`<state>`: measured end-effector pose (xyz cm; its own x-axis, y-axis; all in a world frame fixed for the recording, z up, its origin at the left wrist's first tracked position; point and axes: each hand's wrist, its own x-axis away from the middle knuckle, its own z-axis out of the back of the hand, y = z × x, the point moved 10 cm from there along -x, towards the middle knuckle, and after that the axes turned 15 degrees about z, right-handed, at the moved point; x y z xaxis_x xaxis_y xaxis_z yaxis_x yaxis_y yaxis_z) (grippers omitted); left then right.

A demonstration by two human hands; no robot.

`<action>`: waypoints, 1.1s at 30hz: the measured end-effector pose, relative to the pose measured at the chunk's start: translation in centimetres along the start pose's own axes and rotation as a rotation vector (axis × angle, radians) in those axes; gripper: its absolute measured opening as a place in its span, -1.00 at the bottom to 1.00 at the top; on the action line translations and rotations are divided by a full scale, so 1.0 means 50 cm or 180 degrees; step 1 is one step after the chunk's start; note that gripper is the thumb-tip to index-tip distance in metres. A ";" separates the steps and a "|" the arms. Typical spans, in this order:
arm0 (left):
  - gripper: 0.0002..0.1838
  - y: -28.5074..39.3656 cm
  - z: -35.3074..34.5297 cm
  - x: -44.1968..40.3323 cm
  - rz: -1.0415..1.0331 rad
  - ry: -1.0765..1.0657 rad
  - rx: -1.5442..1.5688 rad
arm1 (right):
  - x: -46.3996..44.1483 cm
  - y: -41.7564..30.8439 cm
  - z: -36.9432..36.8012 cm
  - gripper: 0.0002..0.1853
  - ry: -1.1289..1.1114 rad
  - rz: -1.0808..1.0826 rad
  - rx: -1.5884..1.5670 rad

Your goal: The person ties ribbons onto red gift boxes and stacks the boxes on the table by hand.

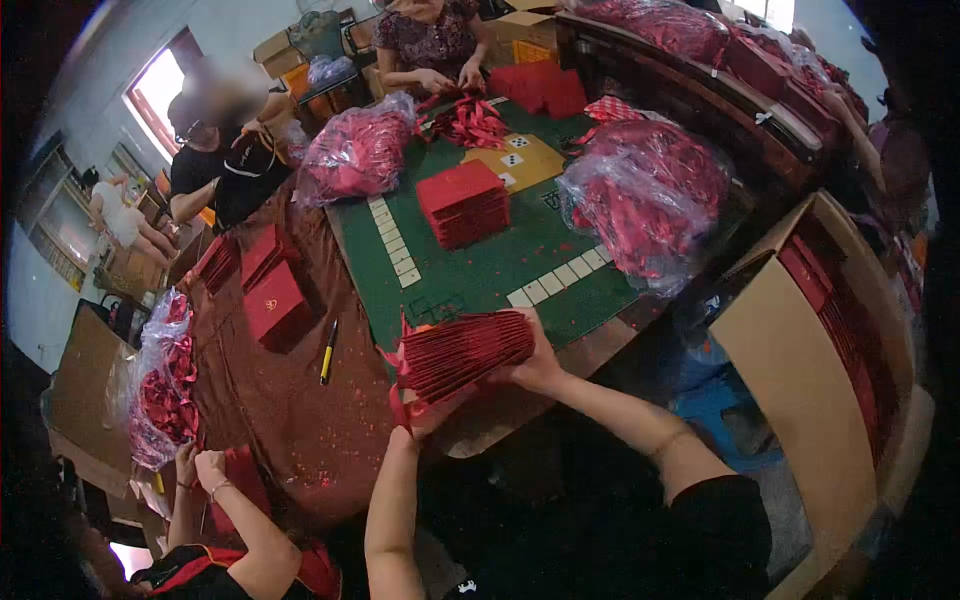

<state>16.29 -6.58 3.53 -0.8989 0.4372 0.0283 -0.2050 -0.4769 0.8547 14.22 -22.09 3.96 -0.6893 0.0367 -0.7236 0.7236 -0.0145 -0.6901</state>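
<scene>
Between my two hands is a thick stack of flat red paper bags [465, 355], their edges fanned toward me and red ribbon hanging from the left end. My left hand [428, 416] grips the lower left of the stack, its fingers partly hidden beneath. My right hand [540, 358] is wrapped round the right end. The stack is held above the near edge of a green table mat [385, 315]. Farther back on that mat sits another neat red stack [463, 205].
Plastic bags of red ribbon [650, 200] lie on the table, one near a co-worker's hands [450, 80]. A carton [800, 370] of red pieces stands at right. A yellow-black pen [328, 352] and red bags [275, 305] lie left. Another person's hands [205, 465] work lower left.
</scene>
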 end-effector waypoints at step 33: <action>-0.42 -0.111 -0.018 0.062 0.0571 -0.0219 0.3776 | -0.102 -0.259 -0.088 -0.75 -0.0524 -0.0746 0.0058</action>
<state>14.30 -3.25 -1.59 -0.8482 0.4934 0.1925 0.4377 0.4482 0.7795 8.50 -17.68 16.66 -0.8353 -0.1214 -0.5363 0.5441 -0.0427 -0.8379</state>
